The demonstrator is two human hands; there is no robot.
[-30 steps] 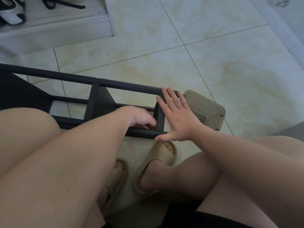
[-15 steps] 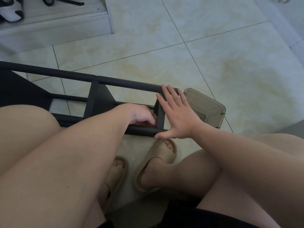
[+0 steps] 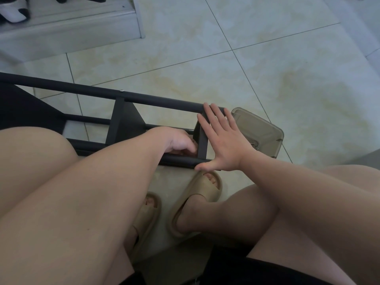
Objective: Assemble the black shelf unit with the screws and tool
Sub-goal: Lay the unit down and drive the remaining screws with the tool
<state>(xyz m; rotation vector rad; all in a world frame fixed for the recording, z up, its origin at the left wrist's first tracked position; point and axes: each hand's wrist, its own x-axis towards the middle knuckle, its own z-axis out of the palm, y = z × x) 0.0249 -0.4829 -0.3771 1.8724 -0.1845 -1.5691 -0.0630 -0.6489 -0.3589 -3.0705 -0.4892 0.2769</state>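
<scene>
The black shelf unit (image 3: pixel 160 102) lies on its side on the tiled floor in front of my knees. My right hand (image 3: pixel 224 145) presses flat against its right end, fingers straight over the end post (image 3: pixel 202 145) and thumb at the near rail. My left hand (image 3: pixel 176 140) reaches inside the frame just left of that post. Its fingers are curled against the post's inner face, and whatever is in them is hidden. No screw or tool shows plainly.
A translucent brown plastic box (image 3: pixel 259 130) sits on the floor just behind my right hand. My feet in beige slippers (image 3: pixel 205 192) are under the frame's near rail. A raised grey step (image 3: pixel 72 31) with shoes (image 3: pixel 12 13) is at the far left.
Both hands stay where they were on the frame's right end. Only the view has shifted slightly.
</scene>
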